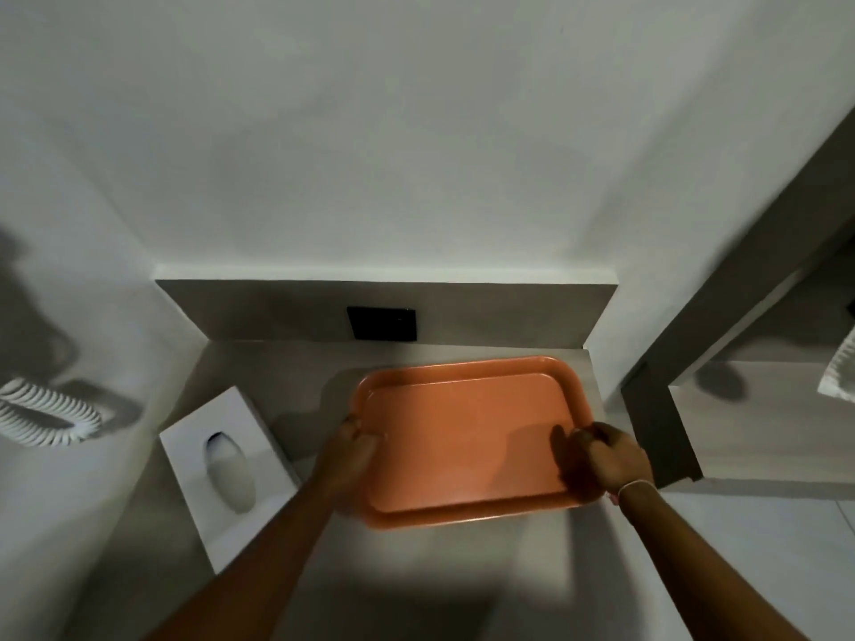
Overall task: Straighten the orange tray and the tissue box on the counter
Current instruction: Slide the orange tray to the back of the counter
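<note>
While both hands grip orange tray [467,437] | grey counter [287,538] | white walls [370,131]

The tray [467,437] lies toward the counter's [287,377] right edge, apparently skewed to it. The tissue box [229,474] lies along the left edge, apart from the tray. A wall plate [381,322] sits behind, above the rear edge.

Orange tray [467,437] — smooth plastic; counter [259,372] — matt.

Dim, soft light from above and behind. Broad shadows fall on the counter [416,562] near its front edge and on the tray [467,437] under the right hand [606,460]. Edges bend and blur; everything looks slightly soft.
</note>
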Motion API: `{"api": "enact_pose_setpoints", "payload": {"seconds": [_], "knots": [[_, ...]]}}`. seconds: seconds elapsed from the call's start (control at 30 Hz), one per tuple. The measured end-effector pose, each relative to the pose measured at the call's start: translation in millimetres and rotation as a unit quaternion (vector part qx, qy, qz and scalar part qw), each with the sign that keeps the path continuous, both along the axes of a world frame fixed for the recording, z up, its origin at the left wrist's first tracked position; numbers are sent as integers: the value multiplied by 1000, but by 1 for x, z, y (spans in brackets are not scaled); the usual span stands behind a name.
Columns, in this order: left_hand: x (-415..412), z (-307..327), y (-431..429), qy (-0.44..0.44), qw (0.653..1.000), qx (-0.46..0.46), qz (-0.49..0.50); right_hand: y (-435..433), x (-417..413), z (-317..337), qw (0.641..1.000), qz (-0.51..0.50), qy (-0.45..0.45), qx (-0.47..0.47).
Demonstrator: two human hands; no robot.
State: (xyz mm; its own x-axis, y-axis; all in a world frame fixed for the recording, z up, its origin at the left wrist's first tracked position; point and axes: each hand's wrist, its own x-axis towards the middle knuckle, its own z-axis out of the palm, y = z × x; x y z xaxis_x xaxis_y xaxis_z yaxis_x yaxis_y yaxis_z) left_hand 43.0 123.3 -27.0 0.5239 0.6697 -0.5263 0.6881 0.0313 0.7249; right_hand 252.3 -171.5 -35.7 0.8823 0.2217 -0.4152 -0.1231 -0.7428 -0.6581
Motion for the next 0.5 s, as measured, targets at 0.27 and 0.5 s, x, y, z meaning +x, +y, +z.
{"api": "enact_pose_setpoints", "payload": {"seconds": [0.27, 0.5], "knots": [[28, -15, 59, -25, 1000, -18, 5, 41, -9, -15, 997, -76, -1, 8], [36, -22, 67, -17, 998, -30, -49, 47, -5, -22, 997, -74, -9, -18]]}}
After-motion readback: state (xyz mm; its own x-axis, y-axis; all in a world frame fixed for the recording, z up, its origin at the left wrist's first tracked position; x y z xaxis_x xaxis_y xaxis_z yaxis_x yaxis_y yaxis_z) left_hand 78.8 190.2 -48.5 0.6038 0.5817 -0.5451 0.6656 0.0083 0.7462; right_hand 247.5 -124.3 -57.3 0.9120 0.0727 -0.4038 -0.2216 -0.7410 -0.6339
